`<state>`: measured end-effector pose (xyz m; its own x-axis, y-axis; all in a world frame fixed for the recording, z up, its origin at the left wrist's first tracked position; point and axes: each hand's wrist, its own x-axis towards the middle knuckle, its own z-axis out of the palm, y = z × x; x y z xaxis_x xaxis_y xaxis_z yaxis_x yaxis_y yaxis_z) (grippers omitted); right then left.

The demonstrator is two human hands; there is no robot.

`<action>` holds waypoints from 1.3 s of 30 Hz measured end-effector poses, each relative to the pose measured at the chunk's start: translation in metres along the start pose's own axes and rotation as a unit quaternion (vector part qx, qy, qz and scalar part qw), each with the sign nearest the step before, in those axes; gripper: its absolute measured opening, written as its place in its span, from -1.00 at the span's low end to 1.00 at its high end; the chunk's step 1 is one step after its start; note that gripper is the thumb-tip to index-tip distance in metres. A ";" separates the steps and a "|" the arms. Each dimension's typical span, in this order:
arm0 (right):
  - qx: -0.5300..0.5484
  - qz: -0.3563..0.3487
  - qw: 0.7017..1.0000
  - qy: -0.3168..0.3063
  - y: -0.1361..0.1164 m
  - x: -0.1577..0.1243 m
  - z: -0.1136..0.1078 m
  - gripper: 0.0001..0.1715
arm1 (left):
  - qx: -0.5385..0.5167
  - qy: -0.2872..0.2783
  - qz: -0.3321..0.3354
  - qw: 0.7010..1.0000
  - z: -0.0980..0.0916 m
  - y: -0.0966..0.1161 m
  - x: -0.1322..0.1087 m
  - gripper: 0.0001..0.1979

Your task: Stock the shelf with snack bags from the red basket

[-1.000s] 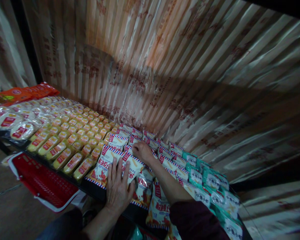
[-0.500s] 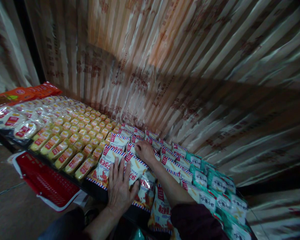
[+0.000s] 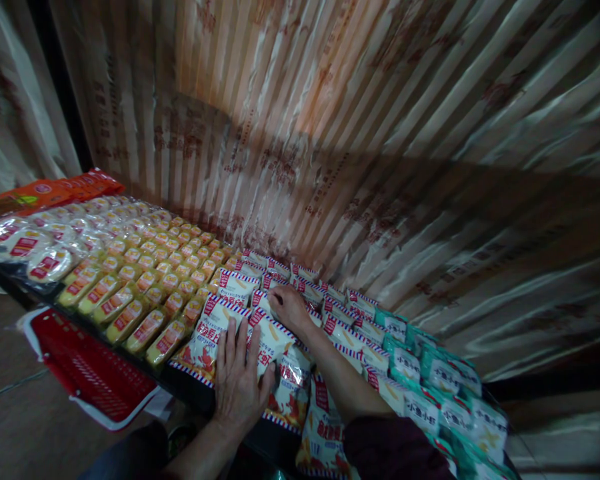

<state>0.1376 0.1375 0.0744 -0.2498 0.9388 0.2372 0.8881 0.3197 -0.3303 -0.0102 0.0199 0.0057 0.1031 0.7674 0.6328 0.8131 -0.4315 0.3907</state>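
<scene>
White snack bags point(image 3: 217, 331) with red lettering and striped red-and-blue edges stand in rows across the shelf. My left hand point(image 3: 241, 381) lies flat over the front ones, fingers spread, across the seam between two neighbours. Further back, my right hand point(image 3: 289, 308) is closed at the top of a snack bag point(image 3: 261, 302); its fingers curl down and their tips are hidden. The right forearm passes over other white bags point(image 3: 353, 337) of the same kind. Below that arm, another bag point(image 3: 323, 427) leans at the front edge.
Left of the bags are rows of yellow wrapped cakes point(image 3: 145, 330), then round white packs point(image 3: 50, 263) and orange packets point(image 3: 45, 190). Green-and-white packets point(image 3: 443, 375) fill the right end. A red basket point(image 3: 93, 367) sits below the shelf. A striped printed curtain point(image 3: 300, 133) hangs behind.
The view has shifted slightly. Both hands stay nearly where they were on the bags, the left flat and the right curled.
</scene>
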 end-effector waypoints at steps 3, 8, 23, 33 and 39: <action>0.003 0.003 1.000 0.004 0.001 0.000 0.001 -0.76 | -0.001 -0.005 -0.001 1.000 0.001 0.000 0.000 -0.33; 0.002 0.012 1.000 0.010 0.002 0.000 0.003 -0.74 | -0.005 0.004 0.003 1.000 0.001 0.001 0.001 -0.32; 0.038 -0.008 0.999 0.035 -0.013 -0.021 -0.026 -0.81 | -0.015 -0.004 0.001 1.000 -0.004 0.001 0.003 -0.36; 0.007 -0.030 0.997 0.066 -0.022 -0.042 -0.030 -0.77 | -0.031 0.004 -0.012 0.999 -0.012 -0.003 -0.001 -0.45; 0.001 -0.049 0.996 0.079 -0.033 -0.026 -0.019 -0.79 | -0.037 0.038 -0.030 0.998 -0.021 -0.018 -0.003 -0.50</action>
<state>0.1225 0.1001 0.0966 -0.2719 0.8711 0.4089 0.8618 0.4095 -0.2995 -0.0366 0.0157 0.0108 0.0094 0.7554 0.6551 0.7719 -0.4220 0.4756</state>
